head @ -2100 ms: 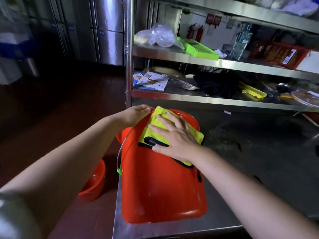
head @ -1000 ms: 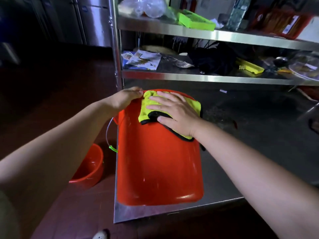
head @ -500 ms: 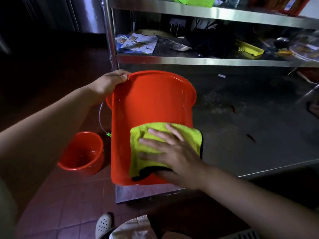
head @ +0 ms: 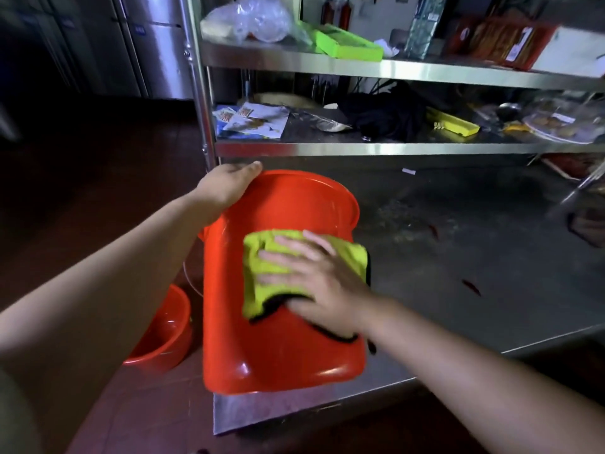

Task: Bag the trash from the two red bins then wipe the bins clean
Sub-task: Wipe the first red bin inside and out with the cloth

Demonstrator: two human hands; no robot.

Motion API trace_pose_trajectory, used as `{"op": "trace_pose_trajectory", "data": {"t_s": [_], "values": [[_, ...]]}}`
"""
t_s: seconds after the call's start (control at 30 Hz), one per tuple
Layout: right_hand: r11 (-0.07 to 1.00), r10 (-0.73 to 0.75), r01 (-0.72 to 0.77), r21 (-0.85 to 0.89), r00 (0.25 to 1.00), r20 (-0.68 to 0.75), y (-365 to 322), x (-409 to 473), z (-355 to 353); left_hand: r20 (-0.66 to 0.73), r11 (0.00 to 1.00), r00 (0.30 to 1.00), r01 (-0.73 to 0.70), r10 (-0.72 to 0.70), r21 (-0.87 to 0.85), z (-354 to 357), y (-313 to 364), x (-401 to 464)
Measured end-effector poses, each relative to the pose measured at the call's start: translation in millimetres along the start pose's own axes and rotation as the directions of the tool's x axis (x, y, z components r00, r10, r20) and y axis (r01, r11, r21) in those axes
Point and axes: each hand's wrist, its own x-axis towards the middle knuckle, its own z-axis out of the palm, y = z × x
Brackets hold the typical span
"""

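Since half a second ago the right hand [head: 322, 286], fingers flat, has slid the yellow cloth [head: 262, 276] up the red bin [head: 281, 352] at frame centre, left hand [head: 226, 185] gripping its rim, so wiping is underway.

No word, number or brand can be read anywhere. The red box [head: 501, 40] near the right end of the upper shelf [head: 425, 71] carries a white label with print too blurred to make out. The paper packets [head: 252, 121] at the left end of the lower shelf [head: 376, 149] show coloured pictures (any lettering there is too small to tell).
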Motion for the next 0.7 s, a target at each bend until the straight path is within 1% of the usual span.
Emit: {"op": "trace_pose_trajectory", "data": {"t_s": [0.1,0.17,0.2,0.27,0.37,0.47,0.53,0.7], "values": [[0.986,0.165,-0.166,-0.027,0.986,-0.037,41.5,41.3,-19.0,0.01,1.0,1.0,0.01,-0.009,-0.02,6.0,-2.3,4.5],[0.971,0.238,-0.238,0.007,0.971,0.002,63.5,57.6,-28.7,0.02,0.999,1.0,0.013,-0.012,-0.049,14.2,-8.2,8.1],[0.97,0.241,-0.241,-0.006,0.97,0.028,69.5,61.6,-29.1,0.022,0.997,1.0,0.017,-0.015,-0.07,19.8,-14.5,9.7],[0.973,0.227,-0.222,-0.068,0.971,0.08,69.6,62.9,-24.8,0.006,0.997,1.0,0.027,-0.027,-0.067,32.3,-31.8,9.3],[0.975,0.207,-0.195,-0.104,0.97,0.127,50.9,48.5,-17.5,-0.053,0.999,0.998,-0.016,0.014,-0.029,45.1,-48.6,2.8],[0.987,0.153,-0.144,-0.077,0.981,0.121,27.5,17.4,-16.3,-0.081,0.999,0.996,-0.031,0.03,-0.009,43.6,-54.9,4.3],[0.993,0.113,-0.11,-0.034,0.987,0.115,11.1,-8.1,-15.4,-0.098,0.999,0.994,-0.043,0.046,0.033,38.1,-59.0,5.7],[0.999,-0.009,0.003,0.042,0.988,0.155,-18.4,-60.8,-9.2,-0.108,0.997,0.994,0.01,-0.002,0.076,31.7,-63.6,2.6]]}}
